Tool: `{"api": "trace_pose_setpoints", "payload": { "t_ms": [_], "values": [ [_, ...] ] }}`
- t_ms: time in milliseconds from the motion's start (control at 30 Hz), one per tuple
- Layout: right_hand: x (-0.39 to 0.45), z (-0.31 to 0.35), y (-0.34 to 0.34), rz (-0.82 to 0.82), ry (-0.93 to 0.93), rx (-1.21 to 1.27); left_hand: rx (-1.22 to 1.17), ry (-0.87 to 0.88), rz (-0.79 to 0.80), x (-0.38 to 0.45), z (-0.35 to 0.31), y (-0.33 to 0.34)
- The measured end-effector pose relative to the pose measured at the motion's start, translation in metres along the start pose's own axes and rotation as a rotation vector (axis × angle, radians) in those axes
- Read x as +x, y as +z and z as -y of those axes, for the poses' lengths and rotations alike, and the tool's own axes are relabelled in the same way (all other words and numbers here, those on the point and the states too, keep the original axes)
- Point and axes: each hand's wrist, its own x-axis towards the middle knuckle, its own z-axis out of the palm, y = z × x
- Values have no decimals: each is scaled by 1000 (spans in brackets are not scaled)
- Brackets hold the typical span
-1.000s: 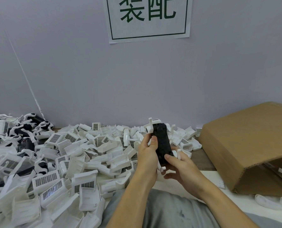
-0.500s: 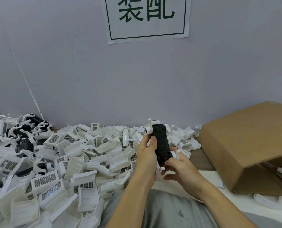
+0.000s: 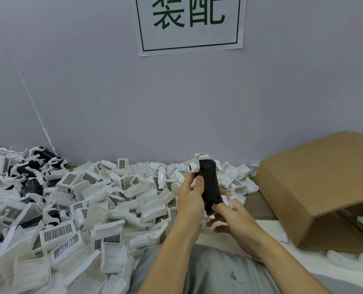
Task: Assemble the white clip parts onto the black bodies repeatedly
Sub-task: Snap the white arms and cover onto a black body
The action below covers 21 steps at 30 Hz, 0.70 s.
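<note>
While the left hand (image 3: 190, 195) grips the black body (image 3: 210, 184) upright, thumb lying along its left side, the right hand (image 3: 231, 217) pinches its lower end, one fingertip by a red spot. Body is held above the table's (image 3: 263, 205) near middle. White clip (image 3: 197, 164) sits at the body's top left. Heap of white parts (image 3: 104, 200) covers the table's left and back. Finished units (image 3: 30, 166) lie at the back left corner. Cardboard box (image 3: 318, 187) rests at the right edge.
</note>
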Motion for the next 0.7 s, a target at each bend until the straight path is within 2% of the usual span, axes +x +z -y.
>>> {"api": "trace_pose_setpoints", "payload": {
  "t_ms": [200, 700],
  "values": [
    [-1, 1, -2, 58, 31, 138, -41, -15, -23, -3, -3, 2],
    [-2, 1, -3, 63, 5, 124, -39, -37, -32, -4, -5, 1]
  ]
}}
